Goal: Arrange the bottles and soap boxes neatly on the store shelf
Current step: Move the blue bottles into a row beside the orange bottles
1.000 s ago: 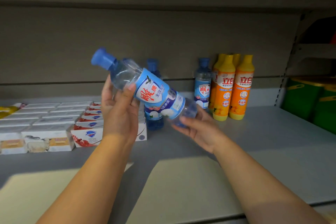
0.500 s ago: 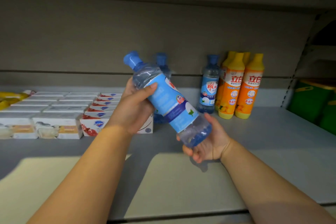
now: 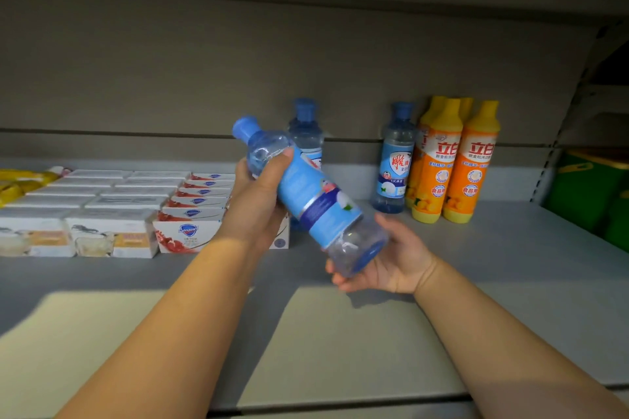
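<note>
A clear blue bottle with a blue label [image 3: 316,201] is held tilted above the grey shelf [image 3: 510,265], cap up-left, base down-right. My left hand [image 3: 258,201] grips its upper part near the neck. My right hand [image 3: 391,258] cups its base from below. Behind it stands a second blue bottle [image 3: 305,133], partly hidden. A third blue bottle [image 3: 394,163] stands upright to the right, beside several orange bottles [image 3: 452,163]. Rows of white soap boxes [image 3: 112,207] lie at the left; the nearest red-and-white box [image 3: 185,235] sits by my left wrist.
Yellow packets [image 3: 20,180] lie at the far left. Green containers [image 3: 592,194] stand on the neighbouring shelf at the right, past an upright post. The shelf's back wall runs behind everything, and its front edge is near the bottom of the view.
The bottle has turned in my hands, so its label front now faces away, and its base has dropped lower to the right. Both hands have kept their hold.
</note>
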`<state>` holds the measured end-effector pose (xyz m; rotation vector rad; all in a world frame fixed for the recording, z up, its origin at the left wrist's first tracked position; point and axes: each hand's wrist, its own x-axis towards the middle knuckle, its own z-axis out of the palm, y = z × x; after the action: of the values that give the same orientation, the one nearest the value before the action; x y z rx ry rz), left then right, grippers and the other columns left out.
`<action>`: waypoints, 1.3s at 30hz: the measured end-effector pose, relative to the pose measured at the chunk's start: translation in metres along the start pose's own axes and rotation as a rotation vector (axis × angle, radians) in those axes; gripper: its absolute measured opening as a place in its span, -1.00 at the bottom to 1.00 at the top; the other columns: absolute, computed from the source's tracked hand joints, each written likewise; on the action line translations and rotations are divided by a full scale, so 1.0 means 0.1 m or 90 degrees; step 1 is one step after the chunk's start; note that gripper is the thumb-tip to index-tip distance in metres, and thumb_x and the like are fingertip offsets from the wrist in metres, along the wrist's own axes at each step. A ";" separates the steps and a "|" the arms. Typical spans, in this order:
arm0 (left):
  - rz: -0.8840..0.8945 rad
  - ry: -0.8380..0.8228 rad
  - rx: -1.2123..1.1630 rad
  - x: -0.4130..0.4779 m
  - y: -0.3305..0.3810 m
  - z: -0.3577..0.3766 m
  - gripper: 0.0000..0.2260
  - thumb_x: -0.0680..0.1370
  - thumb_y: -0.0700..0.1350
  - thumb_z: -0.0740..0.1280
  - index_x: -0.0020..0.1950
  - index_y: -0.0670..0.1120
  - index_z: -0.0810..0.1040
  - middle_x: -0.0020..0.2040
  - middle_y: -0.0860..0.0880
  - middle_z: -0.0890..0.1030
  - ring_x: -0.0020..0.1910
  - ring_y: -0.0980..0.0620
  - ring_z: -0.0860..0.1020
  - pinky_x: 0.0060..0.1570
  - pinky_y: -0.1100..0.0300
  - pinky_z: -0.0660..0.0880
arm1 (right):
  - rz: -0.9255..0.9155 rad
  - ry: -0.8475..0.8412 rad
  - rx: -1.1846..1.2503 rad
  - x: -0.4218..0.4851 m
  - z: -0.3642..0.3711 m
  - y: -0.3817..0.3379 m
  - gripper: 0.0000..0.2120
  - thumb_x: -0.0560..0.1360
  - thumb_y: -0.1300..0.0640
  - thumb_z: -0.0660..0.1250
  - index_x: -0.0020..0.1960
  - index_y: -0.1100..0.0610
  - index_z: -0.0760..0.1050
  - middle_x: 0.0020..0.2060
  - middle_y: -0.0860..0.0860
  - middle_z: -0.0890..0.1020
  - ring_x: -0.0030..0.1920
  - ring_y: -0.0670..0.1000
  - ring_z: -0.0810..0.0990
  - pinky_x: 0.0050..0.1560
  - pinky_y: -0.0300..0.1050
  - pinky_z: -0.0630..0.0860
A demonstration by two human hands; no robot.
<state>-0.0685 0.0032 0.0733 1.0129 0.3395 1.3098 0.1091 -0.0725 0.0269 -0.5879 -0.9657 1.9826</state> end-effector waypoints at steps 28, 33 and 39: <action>-0.025 -0.134 -0.131 -0.02 0.07 -0.03 -0.59 0.50 -0.13 0.23 0.34 -0.17 0.37 0.22 -0.19 0.52 0.22 -0.14 0.49 0.28 -0.10 0.42 | -0.462 0.383 -0.626 0.21 0.08 0.18 -0.72 0.32 0.06 0.42 0.03 -0.10 0.54 -0.06 -0.23 0.66 -0.01 -0.23 0.60 -0.03 -0.36 0.48; -0.059 -0.052 -0.054 -0.03 0.03 0.04 -0.53 0.47 -0.14 0.31 0.36 -0.27 0.39 0.21 -0.27 0.55 0.12 -0.19 0.57 0.10 -0.05 0.55 | -0.274 0.310 -0.298 0.22 0.22 0.15 -0.56 0.25 -0.12 0.32 -0.01 0.15 0.54 -0.29 -0.01 0.68 -0.31 -0.06 0.62 -0.37 -0.24 0.53; -0.098 -0.044 -0.062 -0.01 0.00 -0.02 -0.55 0.51 -0.15 0.28 0.36 -0.31 0.37 0.26 -0.32 0.51 0.23 -0.29 0.50 0.19 -0.15 0.48 | -0.139 0.209 -0.218 0.20 0.29 0.13 -0.54 0.28 -0.12 0.34 0.06 0.14 0.54 -0.14 0.10 0.68 -0.16 0.08 0.65 -0.14 -0.02 0.61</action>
<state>-0.0699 0.0033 0.0719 0.9289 0.2919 1.1386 0.0721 -0.0729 0.0331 -0.9225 -1.1141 1.4812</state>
